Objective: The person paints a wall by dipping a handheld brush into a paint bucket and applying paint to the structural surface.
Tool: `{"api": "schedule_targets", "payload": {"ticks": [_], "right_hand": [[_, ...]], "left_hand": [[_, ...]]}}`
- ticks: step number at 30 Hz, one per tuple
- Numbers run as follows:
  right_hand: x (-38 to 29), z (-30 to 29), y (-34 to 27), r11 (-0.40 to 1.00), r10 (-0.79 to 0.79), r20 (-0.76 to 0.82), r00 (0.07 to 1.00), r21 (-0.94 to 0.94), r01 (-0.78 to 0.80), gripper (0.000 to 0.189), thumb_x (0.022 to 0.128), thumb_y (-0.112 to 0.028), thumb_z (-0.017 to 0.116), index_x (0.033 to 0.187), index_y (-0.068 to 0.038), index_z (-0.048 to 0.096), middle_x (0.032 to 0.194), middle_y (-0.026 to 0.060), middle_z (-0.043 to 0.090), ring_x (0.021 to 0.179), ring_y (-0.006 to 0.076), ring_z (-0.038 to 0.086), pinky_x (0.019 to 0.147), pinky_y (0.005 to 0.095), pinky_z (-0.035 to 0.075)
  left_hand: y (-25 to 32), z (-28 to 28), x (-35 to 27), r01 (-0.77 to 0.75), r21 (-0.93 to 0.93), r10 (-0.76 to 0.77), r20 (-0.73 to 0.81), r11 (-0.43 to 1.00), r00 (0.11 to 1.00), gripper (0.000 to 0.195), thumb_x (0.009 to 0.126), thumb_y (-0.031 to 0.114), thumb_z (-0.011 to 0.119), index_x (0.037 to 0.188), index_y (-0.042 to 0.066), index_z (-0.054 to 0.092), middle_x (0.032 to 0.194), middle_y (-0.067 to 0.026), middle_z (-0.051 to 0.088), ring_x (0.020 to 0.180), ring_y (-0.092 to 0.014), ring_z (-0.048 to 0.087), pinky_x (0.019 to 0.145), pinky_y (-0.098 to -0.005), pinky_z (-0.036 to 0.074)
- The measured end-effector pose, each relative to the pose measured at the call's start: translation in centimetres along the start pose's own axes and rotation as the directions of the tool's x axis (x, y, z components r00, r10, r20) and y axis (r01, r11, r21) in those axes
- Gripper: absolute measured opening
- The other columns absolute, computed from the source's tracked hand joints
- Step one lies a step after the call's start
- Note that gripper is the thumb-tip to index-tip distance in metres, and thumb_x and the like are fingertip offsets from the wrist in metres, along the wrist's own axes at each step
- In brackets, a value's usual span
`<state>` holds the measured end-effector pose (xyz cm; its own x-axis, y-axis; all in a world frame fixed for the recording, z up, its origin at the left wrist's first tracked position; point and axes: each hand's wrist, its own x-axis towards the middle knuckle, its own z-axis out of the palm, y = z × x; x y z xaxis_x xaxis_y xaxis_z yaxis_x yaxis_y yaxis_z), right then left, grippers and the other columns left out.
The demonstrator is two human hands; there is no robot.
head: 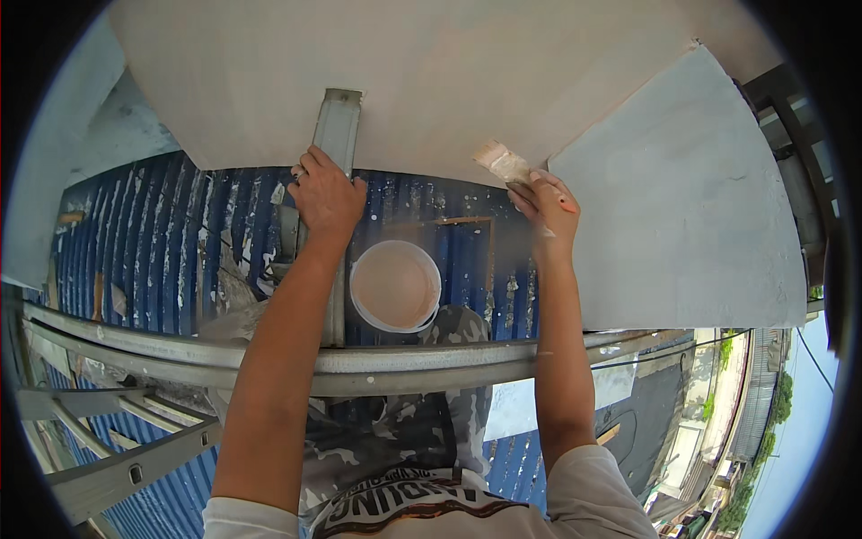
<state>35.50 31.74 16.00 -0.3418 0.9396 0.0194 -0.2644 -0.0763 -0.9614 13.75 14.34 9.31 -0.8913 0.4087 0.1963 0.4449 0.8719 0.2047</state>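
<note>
My left hand [328, 195] grips a grey metal channel [338, 124], its thumb along one edge and its fingers at the other. The channel's far end meets a pale pinkish wall [431, 74]. In my right hand [552, 205] is a paintbrush [502, 162] with bristles coated in pale paint, pointing up and left near the wall's lower edge. An orange bit of the brush handle shows by the fingers. Between my forearms stands a round white bucket [396, 286] holding peach-coloured paint.
A paint-spattered blue corrugated metal sheet [135, 249] lies below. Metal rails [404, 367] cross in front of my body. An aluminium ladder [135, 471] is at lower left. A light grey wall [680, 202] adjoins the pinkish one on the right, with a cable [673, 348] below it.
</note>
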Motion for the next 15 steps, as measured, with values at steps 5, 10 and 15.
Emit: {"api": "schedule_targets", "payload": {"ticks": [5, 10, 15], "right_hand": [[-5.8, 0.7, 0.4, 0.792, 0.402, 0.554, 0.729, -0.61, 0.027, 0.018, 0.087, -0.009, 0.067, 0.098, 0.004, 0.074, 0.095, 0.0122, 0.072, 0.086, 0.0208, 0.073, 0.083, 0.0334, 0.062], [-6.8, 1.4, 9.9, 0.533, 0.445, 0.725, 0.525, -0.686, 0.496, 0.024, 0.079, -0.015, 0.066, 0.097, -0.005, 0.076, 0.087, 0.0194, 0.073, 0.084, 0.0351, 0.073, 0.083, 0.041, 0.058], [-5.3, 1.2, 16.8, 0.321, 0.55, 0.74, 0.386, -0.614, 0.721, 0.019, 0.083, -0.02, 0.061, 0.089, -0.005, 0.071, 0.086, 0.0229, 0.07, 0.084, 0.0458, 0.067, 0.079, 0.0486, 0.056]], "left_hand": [[-0.8, 1.0, -0.2, 0.007, 0.032, -0.006, -0.042, 0.999, 0.999, 0.082, 0.08, 0.043, 0.077, 0.133, -0.01, 0.043, 0.124, -0.0203, 0.054, 0.123, -0.037, 0.055, 0.092, -0.0463, 0.049], [-0.3, 1.1, -0.5, 0.006, 0.009, -0.006, -0.021, 1.0, 1.0, 0.082, 0.08, 0.043, 0.077, 0.133, -0.01, 0.043, 0.123, -0.0186, 0.054, 0.123, -0.036, 0.055, 0.092, -0.0453, 0.049], [-0.5, 1.1, -0.5, 0.016, 0.03, -0.016, -0.001, 0.999, 1.0, 0.082, 0.081, 0.044, 0.076, 0.133, -0.01, 0.043, 0.123, -0.0186, 0.055, 0.123, -0.036, 0.056, 0.093, -0.0448, 0.049]]}}
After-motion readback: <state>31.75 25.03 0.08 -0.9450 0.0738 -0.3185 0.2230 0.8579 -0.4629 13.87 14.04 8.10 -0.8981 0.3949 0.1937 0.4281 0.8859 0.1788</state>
